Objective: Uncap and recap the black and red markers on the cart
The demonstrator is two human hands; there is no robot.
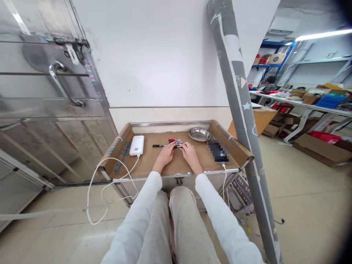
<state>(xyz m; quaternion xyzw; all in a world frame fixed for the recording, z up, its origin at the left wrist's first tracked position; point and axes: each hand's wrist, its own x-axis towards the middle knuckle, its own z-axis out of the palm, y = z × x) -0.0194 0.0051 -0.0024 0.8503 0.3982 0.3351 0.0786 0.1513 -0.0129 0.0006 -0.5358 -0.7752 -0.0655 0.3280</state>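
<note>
Above the cardboard-lined top of a cart, my left hand (165,154) and my right hand (189,154) come together with bent fingers. Their fingertips meet at the two ends of a short black marker (177,146), partly covered by the fingers. To the left of that, a black marker (158,146) lies flat, its right end close to my left fingers. Just beyond my fingertips rests a red marker (174,140), with another dark marker beside it, too small and covered to tell apart fully.
A white power bank (136,145) with a white cable sits at left. At right are a steel bowl (199,134) and a cabled black phone (219,151). A long grey wrapped roll (238,77) leans by the cart's right side. A metal door (41,91) stands left.
</note>
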